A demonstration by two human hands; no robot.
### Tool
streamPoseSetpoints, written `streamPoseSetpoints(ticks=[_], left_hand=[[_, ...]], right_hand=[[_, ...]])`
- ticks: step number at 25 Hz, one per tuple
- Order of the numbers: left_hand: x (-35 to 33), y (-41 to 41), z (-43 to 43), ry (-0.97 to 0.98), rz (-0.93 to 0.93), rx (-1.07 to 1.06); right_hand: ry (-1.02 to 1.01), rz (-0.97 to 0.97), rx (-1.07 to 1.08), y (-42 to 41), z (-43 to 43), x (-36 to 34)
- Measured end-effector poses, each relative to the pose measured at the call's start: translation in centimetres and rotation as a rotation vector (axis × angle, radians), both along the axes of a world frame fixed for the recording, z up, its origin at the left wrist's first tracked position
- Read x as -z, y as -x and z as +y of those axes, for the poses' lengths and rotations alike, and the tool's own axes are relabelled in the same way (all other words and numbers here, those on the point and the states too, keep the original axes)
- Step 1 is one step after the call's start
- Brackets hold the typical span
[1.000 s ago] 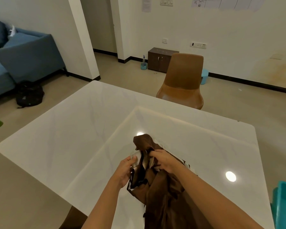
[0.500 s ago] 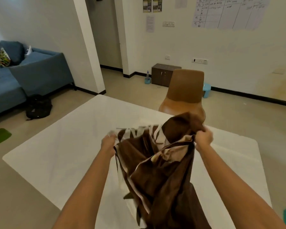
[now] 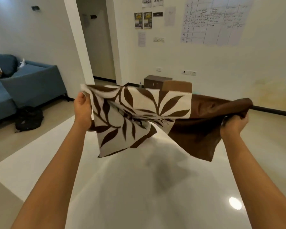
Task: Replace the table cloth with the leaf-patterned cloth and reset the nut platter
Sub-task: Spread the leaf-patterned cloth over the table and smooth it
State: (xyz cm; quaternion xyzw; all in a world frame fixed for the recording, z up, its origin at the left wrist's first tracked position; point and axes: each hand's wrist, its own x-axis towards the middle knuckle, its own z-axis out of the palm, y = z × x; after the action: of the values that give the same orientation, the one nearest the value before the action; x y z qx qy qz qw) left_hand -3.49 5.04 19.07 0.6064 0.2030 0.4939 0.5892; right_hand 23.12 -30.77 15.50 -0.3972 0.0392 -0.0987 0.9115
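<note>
Brown leaf-patterned cloth (image 3: pixel 139 113) stretched between left grip (image 3: pixel 82 111) and right grip (image 3: pixel 234 124) — both clutching it

There is one leaf-patterned cloth (image 3: pixel 139 113), one left hand (image 3: pixel 82 109) and one right hand (image 3: pixel 234 124) (two hands in all, each gripping an end of it), one white table (image 3: pixel 139 195), one brown chair (image 3: pixel 177 86), one blue sofa (image 3: pixel 31 80), one black bag (image 3: pixel 29 118), one small cabinet (image 3: pixel 153 80), two dark posters (image 3: pixel 138 20) and one handwritten wall chart (image 3: pixel 213 20).
</note>
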Motion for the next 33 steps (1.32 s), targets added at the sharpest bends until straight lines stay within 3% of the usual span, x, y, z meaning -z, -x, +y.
streamPoseSetpoints(ticks=[3,7,10,13,15,18,19,21,25,28,30,31,33], left_hand=[[8.2,2.9,-1.3,0.073,0.355,-0.071],[20.8,8.6,-3.3,-0.004,0.898,-0.044],[25.6,11.0,-5.7,-0.165,1.195,0.061],[26.4,10.5,-9.0,-0.307,1.207,0.143],[26.5,9.4,-11.6,-0.401,1.211,0.268],[27.8,7.3,-14.7,-0.531,1.298,0.430],[28.3,6.7,-15.6,-0.557,1.355,0.488],[29.6,5.8,-17.1,-0.594,1.492,0.588],[32.0,7.2,-18.5,-0.668,1.606,0.603],[31.1,8.6,-19.6,-0.709,1.507,0.698],[29.3,8.5,-19.4,-0.566,1.380,0.844],[28.7,8.3,-19.0,-0.521,1.279,0.805],[28.5,7.6,-17.1,-0.509,1.061,0.408]], right_hand=[[0.446,0.078,-0.057,2.3,-3.0,7.8],[1.067,0.133,-0.276,7.5,-8.2,18.8],[1.786,-0.023,-0.691,11.1,-10.2,23.7],[2.286,-0.070,-1.169,13.2,-10.1,24.1],[2.313,-0.057,-1.157,14.1,-8.7,22.9],[2.119,-0.171,-0.808,15.4,-6.8,22.6],[2.076,-0.203,-0.839,15.9,-6.2,22.7],[2.095,-0.200,-1.099,16.9,-5.3,24.0],[2.227,-0.004,-1.370,18.7,-5.1,25.3],[2.362,0.255,-1.707,18.8,-4.2,22.8],[2.354,0.399,-1.829,17.5,-3.9,21.5],[2.327,0.362,-1.768,16.7,-3.8,21.3],[2.258,0.151,-1.358,14.8,-3.8,21.8]])
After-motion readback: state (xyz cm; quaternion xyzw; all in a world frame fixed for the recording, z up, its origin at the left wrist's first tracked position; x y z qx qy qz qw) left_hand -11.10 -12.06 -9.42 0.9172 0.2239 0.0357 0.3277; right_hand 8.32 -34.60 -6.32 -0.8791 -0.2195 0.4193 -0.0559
